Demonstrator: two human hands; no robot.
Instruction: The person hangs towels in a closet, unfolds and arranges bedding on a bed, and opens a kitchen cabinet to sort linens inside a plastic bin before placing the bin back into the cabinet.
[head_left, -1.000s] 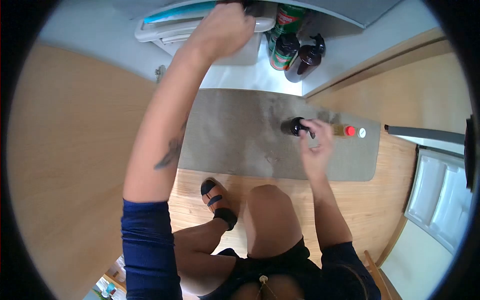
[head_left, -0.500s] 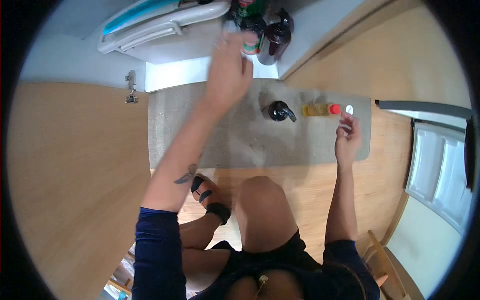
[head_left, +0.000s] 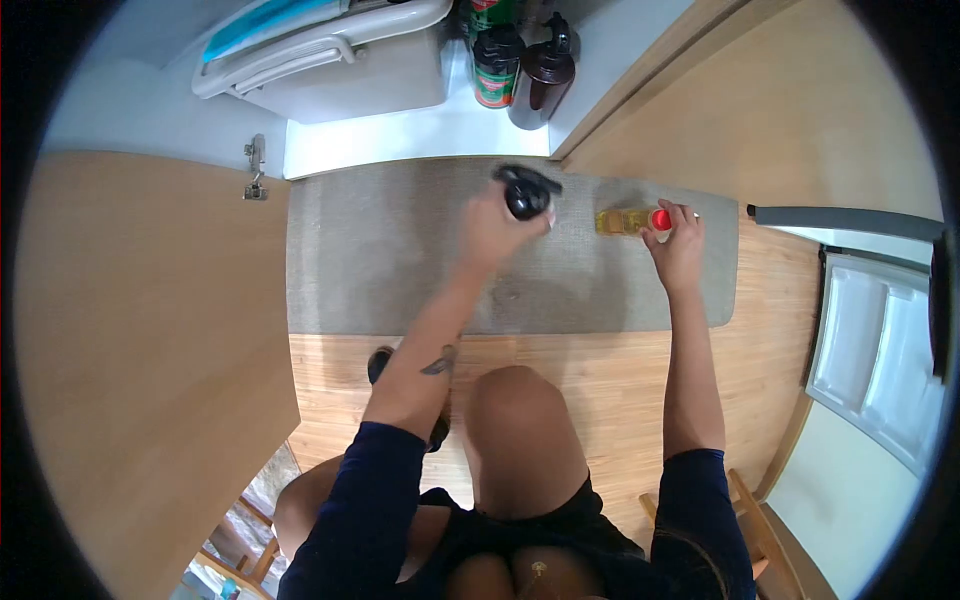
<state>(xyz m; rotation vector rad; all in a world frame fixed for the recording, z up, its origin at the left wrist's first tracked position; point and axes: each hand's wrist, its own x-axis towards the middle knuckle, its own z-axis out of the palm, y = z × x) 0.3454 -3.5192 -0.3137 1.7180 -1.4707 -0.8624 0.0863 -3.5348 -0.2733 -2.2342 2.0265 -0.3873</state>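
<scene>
My left hand [head_left: 495,228] is wrapped round a dark pump bottle [head_left: 527,195] above the grey mat [head_left: 390,250]. Its black pump head shows above my fingers, slightly blurred. To the right, my right hand [head_left: 680,245] has its fingers around the red cap [head_left: 660,220] of a clear bottle of yellow liquid [head_left: 618,222]. The white-capped item beside it is mostly hidden behind my fingers. A green container with a black top [head_left: 495,75] and a brown pump bottle [head_left: 543,85] stand side by side in the cabinet.
A lidded light-grey bin [head_left: 380,75] stands on the white cabinet floor [head_left: 370,145]. An open wooden door [head_left: 150,300] with a metal hinge fills the left side. At the right is an open fridge door with white shelves [head_left: 870,350]. A wooden chair [head_left: 765,520] stands at lower right.
My left hand has come down from the cabinet and taken hold of the dark pump bottle on the mat. My right hand has moved from near the white cap to the red cap.
</scene>
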